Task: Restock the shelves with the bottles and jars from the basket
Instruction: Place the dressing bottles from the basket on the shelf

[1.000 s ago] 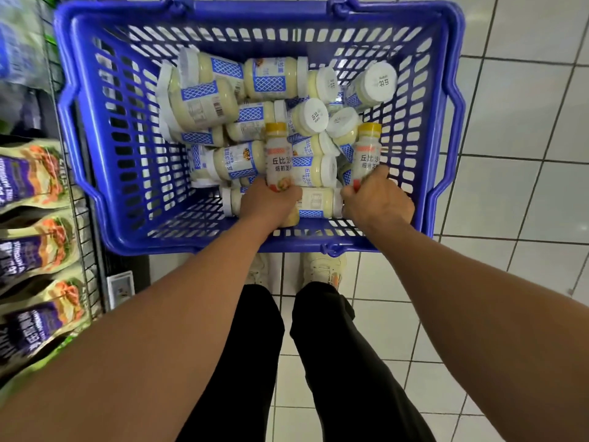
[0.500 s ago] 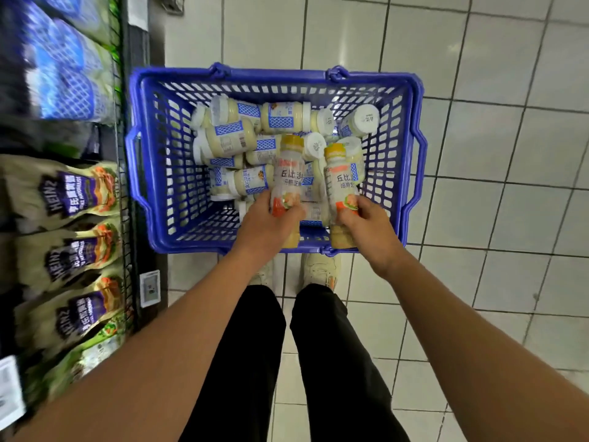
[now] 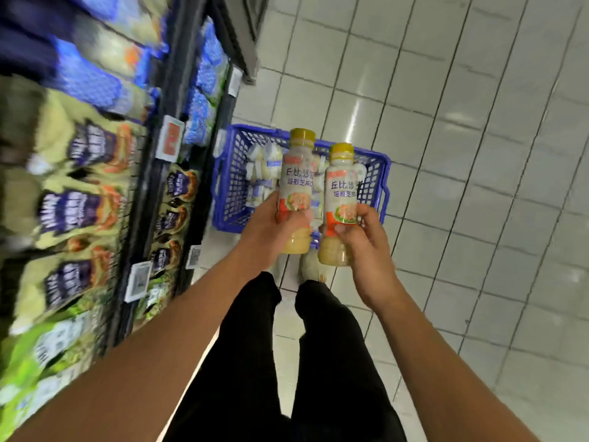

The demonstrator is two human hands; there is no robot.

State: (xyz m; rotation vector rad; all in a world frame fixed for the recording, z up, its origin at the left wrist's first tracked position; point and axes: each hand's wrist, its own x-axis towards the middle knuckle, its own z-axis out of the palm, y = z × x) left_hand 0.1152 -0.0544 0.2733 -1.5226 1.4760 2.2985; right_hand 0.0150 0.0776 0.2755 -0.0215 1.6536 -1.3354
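Hands (image 3: 271, 231) gripping 2 yellow-capped bottles (image 3: 294, 189)

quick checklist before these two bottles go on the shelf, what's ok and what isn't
1. Left hand grips left bottle: ok.
2. Right hand grips right bottle: ok.
3. Yellow caps on both bottles: ok.
4. Both bottles lifted clear of the blue basket: ok.
5. Free slot on the shelves: cannot tell, view is blurred.
6. Matching product spot on the shelves: cannot tell.
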